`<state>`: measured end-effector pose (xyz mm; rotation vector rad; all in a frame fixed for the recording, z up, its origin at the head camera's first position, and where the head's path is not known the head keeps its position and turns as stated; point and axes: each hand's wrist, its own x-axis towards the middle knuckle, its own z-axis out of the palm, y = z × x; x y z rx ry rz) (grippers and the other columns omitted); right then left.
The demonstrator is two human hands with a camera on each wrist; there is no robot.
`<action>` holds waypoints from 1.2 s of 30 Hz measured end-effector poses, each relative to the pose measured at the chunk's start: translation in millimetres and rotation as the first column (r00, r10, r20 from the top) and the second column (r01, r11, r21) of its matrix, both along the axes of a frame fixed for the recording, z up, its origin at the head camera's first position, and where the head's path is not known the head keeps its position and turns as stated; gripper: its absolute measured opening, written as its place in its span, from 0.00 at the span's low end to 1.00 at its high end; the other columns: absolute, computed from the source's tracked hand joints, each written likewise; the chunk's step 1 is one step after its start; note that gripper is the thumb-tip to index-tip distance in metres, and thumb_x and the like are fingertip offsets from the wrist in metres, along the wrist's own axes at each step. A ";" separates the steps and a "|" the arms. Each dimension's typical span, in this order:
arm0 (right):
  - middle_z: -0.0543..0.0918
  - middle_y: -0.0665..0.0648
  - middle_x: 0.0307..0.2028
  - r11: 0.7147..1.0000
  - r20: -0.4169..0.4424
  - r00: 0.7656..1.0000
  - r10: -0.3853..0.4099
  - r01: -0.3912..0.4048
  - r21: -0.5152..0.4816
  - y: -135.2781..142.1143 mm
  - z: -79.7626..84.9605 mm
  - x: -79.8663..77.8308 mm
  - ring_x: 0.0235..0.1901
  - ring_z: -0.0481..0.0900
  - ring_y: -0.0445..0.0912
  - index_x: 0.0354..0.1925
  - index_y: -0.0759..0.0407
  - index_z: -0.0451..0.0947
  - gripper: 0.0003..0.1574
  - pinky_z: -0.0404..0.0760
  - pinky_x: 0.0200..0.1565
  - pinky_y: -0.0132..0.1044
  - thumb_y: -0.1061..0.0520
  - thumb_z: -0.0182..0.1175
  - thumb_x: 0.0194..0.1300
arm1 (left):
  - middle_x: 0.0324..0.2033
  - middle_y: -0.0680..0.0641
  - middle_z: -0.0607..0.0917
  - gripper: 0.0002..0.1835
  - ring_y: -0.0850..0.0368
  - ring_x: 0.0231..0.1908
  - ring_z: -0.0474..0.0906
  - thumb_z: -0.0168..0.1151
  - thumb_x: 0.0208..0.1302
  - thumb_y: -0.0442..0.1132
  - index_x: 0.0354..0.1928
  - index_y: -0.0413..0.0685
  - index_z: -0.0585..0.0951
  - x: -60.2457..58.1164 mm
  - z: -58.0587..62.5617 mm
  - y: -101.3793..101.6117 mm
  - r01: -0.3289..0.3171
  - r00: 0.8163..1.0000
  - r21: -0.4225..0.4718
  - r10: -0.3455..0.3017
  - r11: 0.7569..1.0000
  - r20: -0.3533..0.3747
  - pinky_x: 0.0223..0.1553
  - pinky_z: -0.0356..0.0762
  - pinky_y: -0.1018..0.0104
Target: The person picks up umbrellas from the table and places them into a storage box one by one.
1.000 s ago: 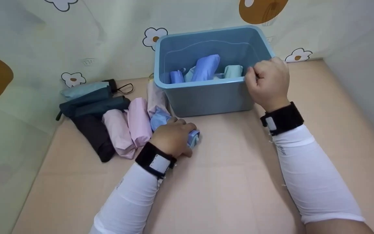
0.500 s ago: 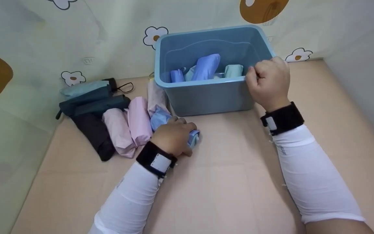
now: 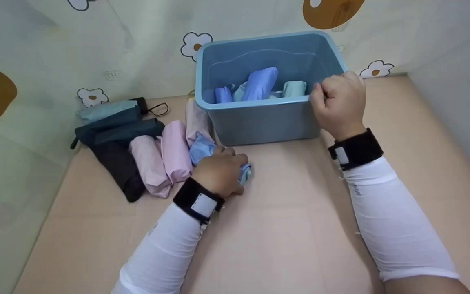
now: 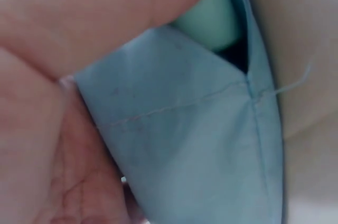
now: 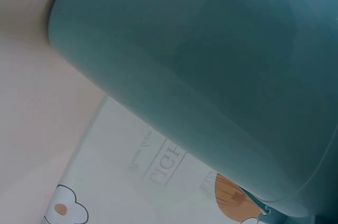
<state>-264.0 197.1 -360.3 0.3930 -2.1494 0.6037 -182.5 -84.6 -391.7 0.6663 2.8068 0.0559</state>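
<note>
My left hand (image 3: 218,171) grips a folded umbrella (image 3: 201,150) in a blue sleeve, which lies on the table left of the middle. Most of it is hidden under the palm. In the left wrist view, the sleeve (image 4: 195,145) has a stitched seam and an open end, where a mint-green end piece (image 4: 214,20) shows beside my fingers. My right hand (image 3: 339,106) is curled over the front right corner of a blue plastic bin (image 3: 267,124), holding its rim. The right wrist view shows only the bin's smooth side wall (image 5: 158,65) and not the hand.
Inside the bin lie a blue-violet wrapped umbrella (image 3: 260,83), a mint one (image 3: 294,88) and others. Left of my hand are two pink umbrellas (image 3: 176,151), a black one (image 3: 116,167), dark green ones (image 3: 129,130) and a light teal one (image 3: 108,110). A patterned curtain (image 3: 145,49) stands behind.
My left hand has shifted very slightly to the right over the blue umbrella, covering a bit more of its end. The right hand and the bin stay where they were.
</note>
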 end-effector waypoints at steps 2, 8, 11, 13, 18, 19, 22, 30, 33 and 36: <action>0.65 0.62 0.12 1.000 0.001 1.000 0.000 0.000 -0.001 0.1 -0.1 0.1 0.23 0.63 0.60 0.10 0.63 0.63 0.31 0.59 0.34 0.50 0.53 0.51 0.69 | 0.63 0.41 0.79 0.39 0.40 0.66 0.71 0.79 0.56 0.51 0.70 0.55 0.76 -0.2 -1.2 1.1 -0.002 1.000 0.002 0.002 1.000 -0.014 0.52 0.85 0.42; 0.65 0.61 0.12 1.000 0.003 1.000 0.004 -0.004 0.006 -0.4 1.1 0.0 0.23 0.63 0.60 0.10 0.62 0.63 0.30 0.60 0.34 0.50 0.55 0.53 0.68 | 0.64 0.41 0.80 0.39 0.41 0.66 0.73 0.78 0.57 0.54 0.70 0.54 0.76 -1.7 -4.2 2.4 -0.033 0.999 0.019 0.034 0.999 -0.041 0.53 0.85 0.42; 0.65 0.61 0.12 1.000 0.001 1.000 0.007 -0.007 0.004 -0.7 1.4 -0.3 0.23 0.63 0.60 0.10 0.62 0.63 0.30 0.59 0.34 0.50 0.56 0.54 0.68 | 0.64 0.42 0.80 0.40 0.41 0.66 0.73 0.79 0.55 0.50 0.70 0.53 0.76 -2.4 -4.7 1.8 -0.037 0.998 0.022 0.038 0.999 -0.049 0.53 0.85 0.43; 0.65 0.61 0.12 1.000 0.001 1.000 0.007 -0.007 0.004 -0.7 1.4 -0.2 0.22 0.63 0.60 0.10 0.62 0.63 0.30 0.59 0.34 0.50 0.55 0.53 0.68 | 0.64 0.41 0.81 0.38 0.41 0.66 0.74 0.78 0.56 0.47 0.69 0.52 0.77 -2.3 -4.9 1.3 -0.031 0.998 0.020 0.032 0.999 -0.056 0.52 0.85 0.42; 0.65 0.62 0.12 1.000 0.001 1.000 0.004 -0.004 0.003 -0.8 1.1 0.5 0.22 0.62 0.60 0.11 0.63 0.63 0.30 0.58 0.34 0.49 0.54 0.51 0.69 | 0.60 0.41 0.83 0.34 0.41 0.62 0.76 0.78 0.56 0.45 0.66 0.51 0.79 -1.3 -4.7 0.9 -0.014 0.996 0.013 0.015 1.000 -0.087 0.51 0.86 0.43; 0.65 0.62 0.12 1.000 -0.001 1.000 0.003 -0.003 0.001 -0.8 0.9 0.6 0.22 0.63 0.60 0.11 0.63 0.63 0.30 0.58 0.34 0.49 0.54 0.51 0.69 | 0.60 0.41 0.83 0.35 0.41 0.61 0.77 0.79 0.55 0.45 0.66 0.51 0.79 -1.1 -4.4 0.9 -0.010 0.996 0.011 0.011 1.000 -0.091 0.51 0.86 0.43; 0.64 0.61 0.12 1.000 -0.012 1.000 0.002 -0.002 -0.026 -1.6 -0.3 0.8 0.23 0.64 0.60 0.10 0.62 0.62 0.30 0.59 0.34 0.50 0.54 0.51 0.68 | 0.58 0.41 0.83 0.36 0.41 0.60 0.77 0.82 0.52 0.46 0.65 0.51 0.80 -0.8 -2.5 1.3 -0.005 0.995 0.004 0.005 1.000 -0.102 0.50 0.86 0.44; 0.63 0.60 0.12 0.998 -0.029 1.000 -0.002 0.000 -0.056 -2.5 -2.0 -0.8 0.23 0.64 0.61 0.10 0.60 0.59 0.30 0.59 0.35 0.53 0.53 0.51 0.67 | 0.57 0.43 0.85 0.38 0.43 0.56 0.78 0.85 0.48 0.45 0.64 0.52 0.80 -0.6 8.3 2.4 -0.018 0.993 0.075 0.027 0.997 -0.119 0.53 0.84 0.45; 0.63 0.60 0.12 0.998 -0.026 1.000 -0.003 0.002 -0.057 -2.4 -2.1 -0.8 0.23 0.64 0.61 0.10 0.60 0.59 0.30 0.59 0.35 0.53 0.53 0.52 0.66 | 0.58 0.44 0.85 0.39 0.43 0.57 0.79 0.84 0.49 0.47 0.65 0.51 0.79 -0.4 11.1 3.3 -0.012 0.990 0.113 0.027 0.994 -0.137 0.55 0.83 0.46; 0.63 0.60 0.12 0.998 -0.021 1.000 -0.002 0.001 -0.058 -2.5 -1.9 -0.4 0.23 0.64 0.61 0.10 0.60 0.60 0.29 0.59 0.35 0.52 0.53 0.52 0.66 | 0.58 0.45 0.84 0.38 0.44 0.56 0.79 0.83 0.52 0.49 0.65 0.52 0.78 0.1 12.9 4.3 -0.001 0.988 0.144 0.024 0.990 -0.155 0.56 0.83 0.47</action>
